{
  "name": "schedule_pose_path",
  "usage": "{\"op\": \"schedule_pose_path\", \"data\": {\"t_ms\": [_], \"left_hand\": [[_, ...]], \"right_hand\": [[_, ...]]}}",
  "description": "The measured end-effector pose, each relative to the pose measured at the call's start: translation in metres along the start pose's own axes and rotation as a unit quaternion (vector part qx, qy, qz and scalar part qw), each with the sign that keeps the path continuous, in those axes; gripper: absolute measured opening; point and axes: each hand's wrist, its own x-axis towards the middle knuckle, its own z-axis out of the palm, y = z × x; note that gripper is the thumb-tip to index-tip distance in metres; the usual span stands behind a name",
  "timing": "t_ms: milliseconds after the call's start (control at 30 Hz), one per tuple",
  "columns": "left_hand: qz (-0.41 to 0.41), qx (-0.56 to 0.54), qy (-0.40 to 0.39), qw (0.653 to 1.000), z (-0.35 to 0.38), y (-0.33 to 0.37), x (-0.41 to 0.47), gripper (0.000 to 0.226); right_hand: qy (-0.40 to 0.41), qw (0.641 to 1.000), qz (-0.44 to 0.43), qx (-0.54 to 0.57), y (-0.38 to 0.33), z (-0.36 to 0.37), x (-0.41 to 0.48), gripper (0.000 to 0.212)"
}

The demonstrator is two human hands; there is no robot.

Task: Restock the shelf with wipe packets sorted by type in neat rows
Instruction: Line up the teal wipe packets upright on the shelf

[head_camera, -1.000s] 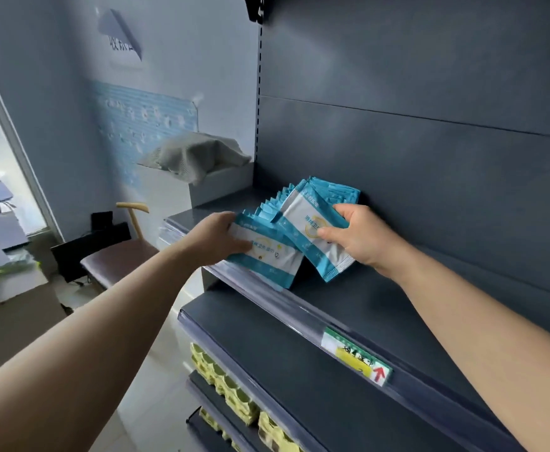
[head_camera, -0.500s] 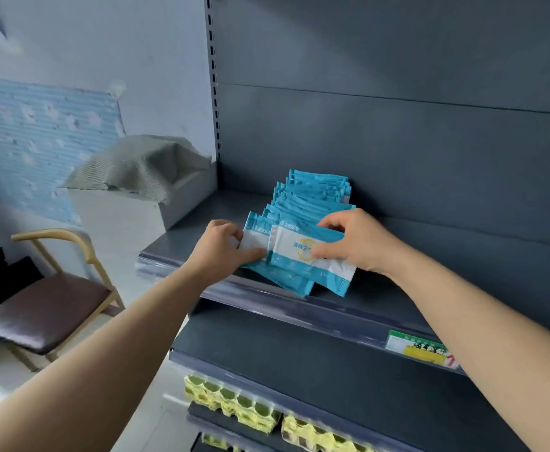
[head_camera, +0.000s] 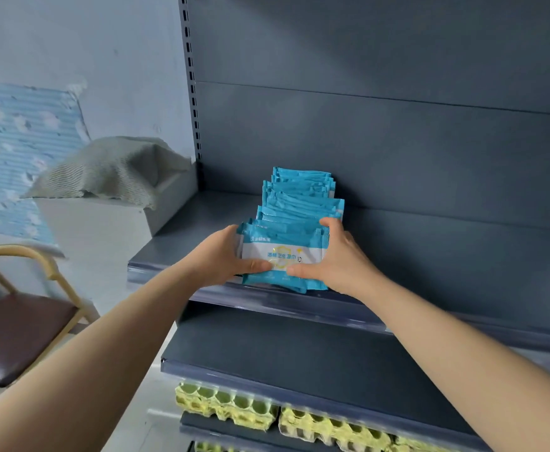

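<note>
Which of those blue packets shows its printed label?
The front packet, held between the left hand and right hand; the other packets show only top edges.

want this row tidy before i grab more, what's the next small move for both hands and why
Probably nudge the front packets back a touch and squeeze their sides square. The left hand and right hand each grip one side of them, they sit right at the shelf lip, and the row behind looks staggered, not flush.
</note>
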Motion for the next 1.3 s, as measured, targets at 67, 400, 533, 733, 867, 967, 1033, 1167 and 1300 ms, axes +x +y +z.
{"op": "schedule_pose_path", "data": {"t_ms": [67, 400, 533, 733, 867, 967, 1033, 1167, 1300], "left_hand": [[-0.002, 0.009, 0.017, 1.000, 0.001, 0.001, 0.002, 0.046], [0.006, 0.077, 0.014, 0.997, 0.010, 0.008, -0.005, 0.035], [0.001, 0.018, -0.008, 1.000, 0.004, 0.002, -0.009, 0.043], [-0.036, -0.083, -0.009, 0.996, 0.007, 0.013, -0.010, 0.100], [-0.039, -0.132, -0.050, 0.989, 0.017, 0.015, 0.005, 0.047], [-0.066, -0.143, -0.105, 0.982, 0.013, 0.010, 0.011, 0.054], [-0.079, -0.122, -0.108, 0.983, 0.010, 0.009, 0.012, 0.059], [-0.122, -0.121, -0.010, 0.985, 0.003, 0.021, 0.018, 0.080], [-0.107, -0.107, 0.069, 0.986, 0.000, 0.038, 0.040, 0.086]], "right_hand": [[0.000, 1.000, -0.010, 0.014, 0.003, -0.001, 0.001, 0.105], [-0.005, 0.999, -0.033, -0.025, 0.011, -0.004, 0.005, 0.124], [-0.018, 1.000, -0.016, 0.014, 0.014, -0.009, 0.003, 0.125], [0.005, 0.996, -0.011, 0.084, 0.019, -0.010, 0.008, 0.105], [-0.020, 0.993, -0.006, 0.114, 0.020, 0.006, 0.021, 0.125], [-0.058, 0.992, -0.007, 0.113, 0.031, 0.009, 0.034, 0.140], [-0.049, 0.994, -0.013, 0.099, 0.035, 0.005, 0.034, 0.143], [-0.003, 0.993, 0.007, 0.118, 0.034, -0.018, 0.044, 0.116], [-0.010, 0.983, 0.031, 0.183, 0.033, -0.031, 0.063, 0.113]]}}
